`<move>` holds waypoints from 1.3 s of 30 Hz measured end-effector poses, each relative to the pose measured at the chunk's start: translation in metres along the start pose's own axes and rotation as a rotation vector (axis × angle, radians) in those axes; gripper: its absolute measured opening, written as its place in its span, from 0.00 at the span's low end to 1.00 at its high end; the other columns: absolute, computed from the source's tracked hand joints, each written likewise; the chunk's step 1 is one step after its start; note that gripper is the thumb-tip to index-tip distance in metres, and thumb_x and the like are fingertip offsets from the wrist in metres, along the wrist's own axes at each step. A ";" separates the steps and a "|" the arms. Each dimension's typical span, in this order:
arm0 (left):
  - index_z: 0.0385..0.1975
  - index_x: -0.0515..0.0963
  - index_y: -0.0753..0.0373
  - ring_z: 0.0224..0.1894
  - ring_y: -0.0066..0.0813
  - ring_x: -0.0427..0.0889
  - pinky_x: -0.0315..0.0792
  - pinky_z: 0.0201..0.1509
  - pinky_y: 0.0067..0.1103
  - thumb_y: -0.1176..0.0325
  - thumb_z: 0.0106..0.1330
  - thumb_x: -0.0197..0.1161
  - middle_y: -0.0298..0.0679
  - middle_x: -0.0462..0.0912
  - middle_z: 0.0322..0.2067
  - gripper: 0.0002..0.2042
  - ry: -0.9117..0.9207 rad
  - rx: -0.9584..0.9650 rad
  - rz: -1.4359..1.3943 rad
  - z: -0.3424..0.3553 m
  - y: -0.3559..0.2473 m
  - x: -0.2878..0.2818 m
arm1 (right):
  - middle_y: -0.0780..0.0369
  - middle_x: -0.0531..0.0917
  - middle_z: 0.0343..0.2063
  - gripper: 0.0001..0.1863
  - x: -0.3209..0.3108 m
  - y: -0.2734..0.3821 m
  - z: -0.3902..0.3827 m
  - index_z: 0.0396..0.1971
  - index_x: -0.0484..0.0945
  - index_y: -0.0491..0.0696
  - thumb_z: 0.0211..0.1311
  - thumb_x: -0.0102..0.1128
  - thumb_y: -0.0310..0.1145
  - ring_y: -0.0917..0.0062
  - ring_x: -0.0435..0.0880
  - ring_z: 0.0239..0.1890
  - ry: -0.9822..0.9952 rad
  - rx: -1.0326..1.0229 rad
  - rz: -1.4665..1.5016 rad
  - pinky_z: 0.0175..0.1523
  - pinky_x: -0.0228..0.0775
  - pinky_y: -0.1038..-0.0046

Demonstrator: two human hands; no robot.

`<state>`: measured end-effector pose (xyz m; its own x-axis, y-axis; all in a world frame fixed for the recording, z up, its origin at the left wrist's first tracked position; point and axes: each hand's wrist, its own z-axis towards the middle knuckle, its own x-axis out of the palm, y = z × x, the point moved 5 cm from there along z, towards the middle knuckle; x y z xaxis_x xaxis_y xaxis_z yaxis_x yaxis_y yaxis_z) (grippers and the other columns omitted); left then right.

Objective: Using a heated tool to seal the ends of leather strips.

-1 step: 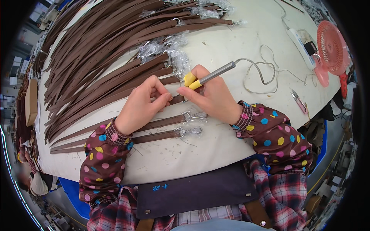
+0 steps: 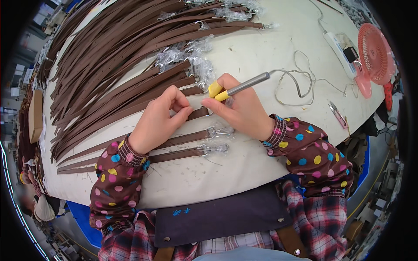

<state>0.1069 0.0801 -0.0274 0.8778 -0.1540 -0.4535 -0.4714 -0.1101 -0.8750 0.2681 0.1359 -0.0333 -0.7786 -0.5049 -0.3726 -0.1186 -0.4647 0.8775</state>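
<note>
My right hand (image 2: 244, 106) is closed round a corded pen-shaped tool (image 2: 248, 83) with a grey metal handle and a yellow grip. Its tip is hidden by my fingers. A yellow wrap (image 2: 214, 89) covers my right index fingertip. Opposite it, the thumb and fingers of my left hand (image 2: 159, 115) are closed at a brown strap (image 2: 199, 113), whose metal-ringed end sticks out beside my thumb; the exact grip is partly hidden. Nearer to me lie two brown straps (image 2: 178, 153) with metal clasps (image 2: 211, 148) in clear plastic wrap.
Long brown straps (image 2: 100, 56) cover the table's far left, their wrapped hardware (image 2: 202, 65) pointing right. The tool's cord (image 2: 300, 89) loops over the pale tabletop (image 2: 261, 52). A power strip (image 2: 340, 54), a pink fan (image 2: 374, 54) and small snips (image 2: 338, 115) stand or lie at right.
My right hand and the pen-shaped tool have shifted slightly right. My left fingertips have drawn back a little to the left.
</note>
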 end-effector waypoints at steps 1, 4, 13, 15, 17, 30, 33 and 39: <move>0.33 0.69 0.65 0.31 0.25 0.79 0.73 0.35 0.20 0.72 0.60 0.63 0.37 0.77 0.29 0.09 0.002 0.074 0.209 -0.002 -0.006 -0.001 | 0.63 0.76 0.25 0.11 -0.004 0.004 0.000 0.32 0.70 0.43 0.59 0.62 0.32 0.81 0.73 0.23 -0.032 -0.077 0.000 0.29 0.66 0.79; 0.35 0.71 0.61 0.33 0.30 0.80 0.73 0.35 0.23 0.67 0.57 0.65 0.37 0.77 0.32 0.11 -0.032 0.175 0.425 -0.010 -0.018 0.003 | 0.59 0.79 0.25 0.09 -0.012 0.013 0.001 0.36 0.74 0.46 0.59 0.61 0.33 0.65 0.78 0.25 -0.136 -0.400 -0.231 0.29 0.69 0.72; 0.32 0.74 0.60 0.32 0.35 0.79 0.72 0.33 0.26 0.58 0.57 0.66 0.38 0.76 0.30 0.13 0.258 0.083 0.498 -0.019 -0.022 0.007 | 0.59 0.79 0.26 0.07 -0.007 0.010 -0.010 0.38 0.75 0.48 0.60 0.58 0.30 0.64 0.79 0.26 0.108 -0.203 -0.157 0.31 0.71 0.71; 0.33 0.74 0.60 0.31 0.36 0.79 0.73 0.34 0.27 0.62 0.56 0.66 0.38 0.76 0.30 0.12 -0.132 0.198 0.505 -0.009 -0.020 -0.011 | 0.59 0.79 0.25 0.07 -0.017 0.003 -0.006 0.39 0.75 0.48 0.61 0.57 0.29 0.66 0.79 0.25 -0.010 -0.090 -0.085 0.31 0.71 0.73; 0.33 0.74 0.60 0.34 0.36 0.78 0.73 0.34 0.27 0.66 0.55 0.67 0.37 0.75 0.31 0.10 -0.247 0.241 0.575 -0.004 -0.011 -0.018 | 0.60 0.78 0.24 0.07 -0.019 0.005 -0.001 0.38 0.74 0.47 0.60 0.58 0.28 0.69 0.78 0.23 -0.059 -0.099 -0.085 0.31 0.70 0.75; 0.30 0.69 0.60 0.31 0.40 0.77 0.71 0.32 0.30 0.69 0.55 0.65 0.39 0.74 0.29 0.10 -0.118 0.169 0.665 -0.012 -0.009 -0.007 | 0.61 0.75 0.28 0.19 -0.020 0.026 0.001 0.39 0.72 0.47 0.47 0.69 0.34 0.66 0.74 0.30 -0.064 -0.424 -0.413 0.36 0.65 0.69; 0.32 0.70 0.60 0.32 0.40 0.77 0.72 0.33 0.29 0.68 0.56 0.65 0.39 0.75 0.30 0.10 -0.104 0.167 0.628 -0.013 -0.010 -0.006 | 0.60 0.76 0.29 0.20 -0.019 0.029 0.000 0.39 0.72 0.47 0.47 0.69 0.35 0.65 0.75 0.31 -0.086 -0.367 -0.352 0.35 0.67 0.69; 0.34 0.71 0.60 0.32 0.38 0.78 0.72 0.34 0.27 0.67 0.56 0.65 0.39 0.76 0.31 0.11 -0.039 0.168 0.545 -0.013 -0.010 -0.002 | 0.58 0.76 0.30 0.20 -0.006 0.004 0.001 0.40 0.71 0.47 0.47 0.70 0.32 0.64 0.76 0.32 0.078 -0.277 -0.281 0.36 0.70 0.70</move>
<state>0.1091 0.0691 -0.0156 0.5159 -0.1086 -0.8497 -0.8396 0.1329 -0.5267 0.2716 0.1378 -0.0269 -0.6892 -0.3788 -0.6177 -0.1418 -0.7655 0.6277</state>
